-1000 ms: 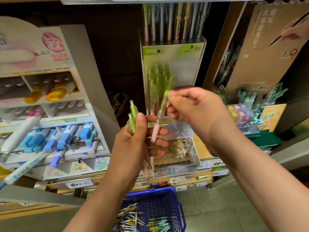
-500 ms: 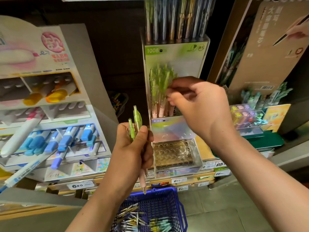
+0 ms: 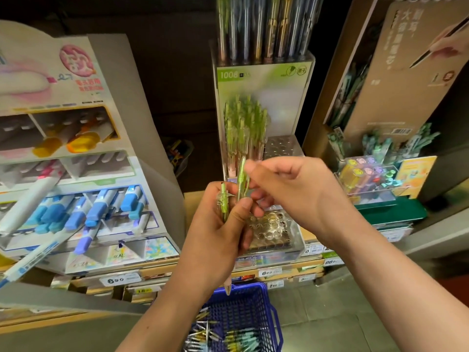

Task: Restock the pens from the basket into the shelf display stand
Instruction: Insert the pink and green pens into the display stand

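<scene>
The marker display (image 3: 76, 174) fills the left side of the shelf (image 3: 162, 269). Beside it, at centre, stands the clear pen display stand (image 3: 264, 80), with a cluster of green pens (image 3: 245, 123) upright in its upper tier. Below, the blue basket (image 3: 253, 303) holds loose pens (image 3: 228, 336). In front of the stand, the left hand (image 3: 218, 232) has its grip clenched round a green pen (image 3: 223, 199), tip down. The right hand (image 3: 299, 194) pinches the top of a second green pen (image 3: 242, 179) rising from the left grip.
</scene>
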The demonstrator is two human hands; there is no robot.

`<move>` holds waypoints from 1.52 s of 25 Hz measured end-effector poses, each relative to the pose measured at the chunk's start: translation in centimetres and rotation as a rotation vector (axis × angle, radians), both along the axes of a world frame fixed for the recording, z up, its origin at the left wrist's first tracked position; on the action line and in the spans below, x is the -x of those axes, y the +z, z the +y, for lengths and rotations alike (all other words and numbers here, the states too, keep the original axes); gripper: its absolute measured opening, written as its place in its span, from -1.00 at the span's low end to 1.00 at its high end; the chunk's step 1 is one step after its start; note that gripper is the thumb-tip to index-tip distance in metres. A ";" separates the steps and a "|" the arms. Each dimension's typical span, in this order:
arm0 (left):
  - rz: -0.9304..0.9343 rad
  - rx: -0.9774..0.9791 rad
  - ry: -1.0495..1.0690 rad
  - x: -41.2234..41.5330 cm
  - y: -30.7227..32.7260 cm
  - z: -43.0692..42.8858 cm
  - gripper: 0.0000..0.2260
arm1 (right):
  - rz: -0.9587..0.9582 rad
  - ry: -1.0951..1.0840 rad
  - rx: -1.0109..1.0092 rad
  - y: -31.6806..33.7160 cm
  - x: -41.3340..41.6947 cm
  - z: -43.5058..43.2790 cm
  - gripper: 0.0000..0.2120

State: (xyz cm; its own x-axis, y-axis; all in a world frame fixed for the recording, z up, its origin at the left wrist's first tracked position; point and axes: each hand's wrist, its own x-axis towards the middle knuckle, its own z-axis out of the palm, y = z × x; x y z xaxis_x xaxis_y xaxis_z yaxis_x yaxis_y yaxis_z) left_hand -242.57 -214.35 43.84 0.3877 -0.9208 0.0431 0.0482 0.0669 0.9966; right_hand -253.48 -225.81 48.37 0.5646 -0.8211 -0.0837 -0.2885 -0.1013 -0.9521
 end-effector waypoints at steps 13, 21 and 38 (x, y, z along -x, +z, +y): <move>0.102 -0.365 0.000 0.0 -1.8 0.0 -0.58 | -0.275 -0.333 0.168 1.6 1.0 -3.8 -0.80; 0.523 -0.169 -0.028 -0.4 -2.9 -0.8 -0.64 | -0.162 -0.313 0.391 2.0 -0.5 -3.1 -0.83; 0.211 -0.110 0.090 -0.6 -1.5 0.0 -0.74 | 0.086 -0.029 0.166 -1.0 0.8 -1.4 -0.88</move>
